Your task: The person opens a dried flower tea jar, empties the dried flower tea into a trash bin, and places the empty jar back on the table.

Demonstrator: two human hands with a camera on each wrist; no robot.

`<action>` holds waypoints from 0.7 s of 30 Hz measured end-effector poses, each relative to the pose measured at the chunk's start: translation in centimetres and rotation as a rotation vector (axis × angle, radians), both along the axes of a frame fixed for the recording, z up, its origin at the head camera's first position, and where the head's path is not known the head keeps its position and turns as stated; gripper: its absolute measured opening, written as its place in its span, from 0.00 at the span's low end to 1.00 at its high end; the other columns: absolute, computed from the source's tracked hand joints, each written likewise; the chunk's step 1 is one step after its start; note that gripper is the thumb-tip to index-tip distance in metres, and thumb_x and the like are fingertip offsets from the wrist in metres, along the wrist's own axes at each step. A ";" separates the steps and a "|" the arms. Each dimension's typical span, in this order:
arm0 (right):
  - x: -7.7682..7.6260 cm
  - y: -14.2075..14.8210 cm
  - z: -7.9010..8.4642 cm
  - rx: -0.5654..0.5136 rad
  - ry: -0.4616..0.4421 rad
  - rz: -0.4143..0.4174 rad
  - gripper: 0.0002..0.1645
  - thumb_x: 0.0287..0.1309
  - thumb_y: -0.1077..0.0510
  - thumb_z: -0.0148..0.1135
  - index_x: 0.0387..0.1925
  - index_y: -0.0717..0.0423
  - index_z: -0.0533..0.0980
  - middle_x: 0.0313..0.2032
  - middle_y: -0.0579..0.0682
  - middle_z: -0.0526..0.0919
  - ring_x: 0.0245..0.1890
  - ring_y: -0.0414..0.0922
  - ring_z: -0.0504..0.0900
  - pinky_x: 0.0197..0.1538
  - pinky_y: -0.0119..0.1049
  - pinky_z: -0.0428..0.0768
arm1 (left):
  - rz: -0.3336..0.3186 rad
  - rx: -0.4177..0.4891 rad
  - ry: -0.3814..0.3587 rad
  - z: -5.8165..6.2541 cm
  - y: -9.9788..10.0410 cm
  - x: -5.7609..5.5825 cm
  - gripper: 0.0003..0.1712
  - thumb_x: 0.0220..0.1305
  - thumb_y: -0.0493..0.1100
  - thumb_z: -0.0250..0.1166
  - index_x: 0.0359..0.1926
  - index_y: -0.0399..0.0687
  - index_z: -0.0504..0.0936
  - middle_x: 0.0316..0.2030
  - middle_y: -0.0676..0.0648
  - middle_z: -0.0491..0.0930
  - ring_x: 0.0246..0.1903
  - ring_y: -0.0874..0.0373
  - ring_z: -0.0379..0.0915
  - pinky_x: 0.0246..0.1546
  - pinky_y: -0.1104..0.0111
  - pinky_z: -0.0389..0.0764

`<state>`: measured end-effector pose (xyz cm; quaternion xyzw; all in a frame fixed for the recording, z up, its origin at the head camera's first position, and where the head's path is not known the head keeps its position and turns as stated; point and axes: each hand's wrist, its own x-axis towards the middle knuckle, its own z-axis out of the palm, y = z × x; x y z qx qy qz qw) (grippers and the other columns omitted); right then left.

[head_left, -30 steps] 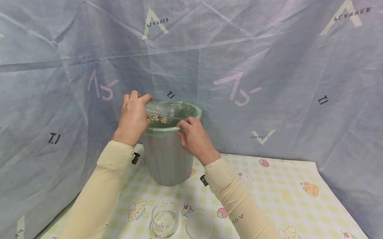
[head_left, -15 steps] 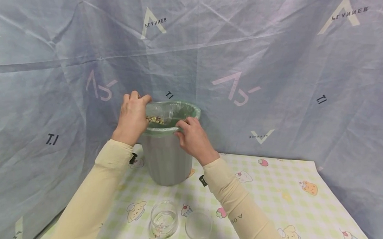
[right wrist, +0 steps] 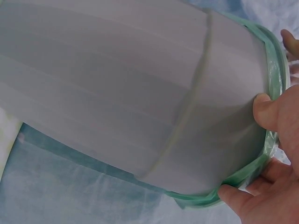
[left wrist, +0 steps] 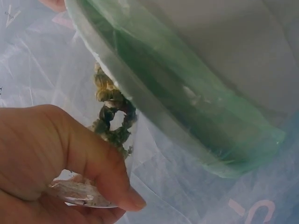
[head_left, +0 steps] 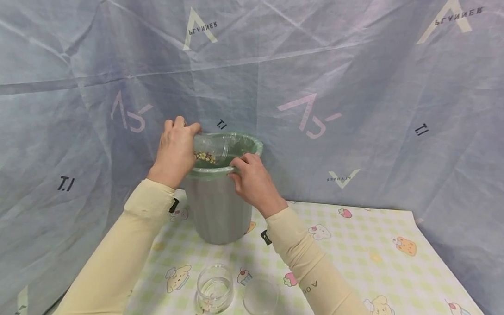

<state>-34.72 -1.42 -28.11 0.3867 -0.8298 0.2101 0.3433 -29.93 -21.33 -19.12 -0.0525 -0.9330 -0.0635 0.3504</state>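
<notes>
In the head view my left hand (head_left: pixel 176 150) grips a clear plastic jar (head_left: pixel 212 142) by its base end. The jar lies on its side over the mouth of a grey bin (head_left: pixel 218 207), its open end pointing right. Small dried yellow and dark bits (head_left: pixel 205 157) lie along the jar's lower side; the left wrist view shows these dried bits (left wrist: pixel 112 107) close up. With my right hand (head_left: pixel 255 183) I pinch the bin's front rim, thumb outside, over the green liner bag (right wrist: pixel 275 60) folded over it. The inside bottom of the bin is hidden.
A clear, round, open container (head_left: pixel 215 288) stands on the checked tablecloth (head_left: pixel 348 267) near the front. Beside it lies a translucent round lid (head_left: pixel 260 298). A grey-blue cloth backdrop (head_left: pixel 383 111) hangs close behind the bin and along both sides.
My left hand has risen slightly, with the jar still lying over the bin mouth. The right hand keeps its hold on the rim. The head view has shifted a little.
</notes>
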 end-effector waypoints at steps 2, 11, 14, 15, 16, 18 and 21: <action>0.0 0.0 0.0 0.000 -0.002 0.000 0.10 0.68 0.58 0.68 0.49 0.56 0.83 0.40 0.52 0.78 0.44 0.52 0.76 0.54 0.45 0.77 | 0.006 -0.012 -0.005 0.1 0.1 -0.1 0.33 0.51 0.18 0.67 0.57 0.45 0.83 0.51 0.31 0.72 0.50 0.33 0.65 0.49 0.45 0.73; 0.0 0.1 0.1 0.001 0.011 -0.005 0.10 0.67 0.59 0.69 0.48 0.55 0.83 0.40 0.52 0.78 0.43 0.52 0.76 0.54 0.45 0.77 | 0.025 -0.052 -0.041 0.6 0.6 -0.3 0.30 0.59 0.19 0.61 0.58 0.45 0.84 0.54 0.30 0.73 0.50 0.32 0.66 0.49 0.45 0.74; 0.0 0.1 0.1 0.006 0.016 -0.009 0.10 0.67 0.59 0.69 0.48 0.55 0.83 0.40 0.52 0.78 0.43 0.52 0.76 0.55 0.45 0.77 | 0.049 -0.069 -0.070 0.7 0.8 -0.2 0.29 0.60 0.21 0.62 0.59 0.45 0.84 0.54 0.29 0.73 0.50 0.32 0.66 0.48 0.45 0.74; 0.0 0.0 0.1 0.007 0.019 -0.009 0.10 0.67 0.59 0.69 0.48 0.55 0.83 0.40 0.52 0.78 0.43 0.52 0.76 0.55 0.45 0.77 | 0.057 -0.074 -0.081 0.7 0.8 -0.2 0.29 0.60 0.21 0.63 0.60 0.45 0.84 0.54 0.29 0.73 0.51 0.32 0.66 0.48 0.45 0.74; 0.0 0.0 0.1 0.008 0.020 -0.010 0.10 0.67 0.59 0.69 0.48 0.55 0.83 0.40 0.52 0.78 0.43 0.52 0.76 0.54 0.44 0.77 | 0.063 -0.079 -0.090 0.7 0.9 -0.2 0.29 0.60 0.21 0.63 0.60 0.45 0.83 0.53 0.29 0.73 0.51 0.31 0.66 0.48 0.45 0.74; 0.0 0.0 0.1 0.009 0.020 -0.010 0.10 0.67 0.59 0.69 0.48 0.55 0.83 0.40 0.52 0.78 0.43 0.52 0.76 0.54 0.44 0.77 | 0.071 -0.087 -0.103 0.8 1.0 -0.1 0.28 0.61 0.22 0.63 0.60 0.45 0.83 0.53 0.29 0.73 0.52 0.31 0.66 0.49 0.45 0.74; 0.0 0.0 0.0 0.006 0.017 -0.011 0.10 0.67 0.58 0.69 0.48 0.55 0.83 0.40 0.52 0.78 0.43 0.52 0.76 0.53 0.44 0.77 | 0.073 -0.084 -0.107 0.9 1.3 -0.1 0.28 0.62 0.22 0.63 0.61 0.45 0.83 0.53 0.30 0.72 0.53 0.31 0.65 0.48 0.45 0.74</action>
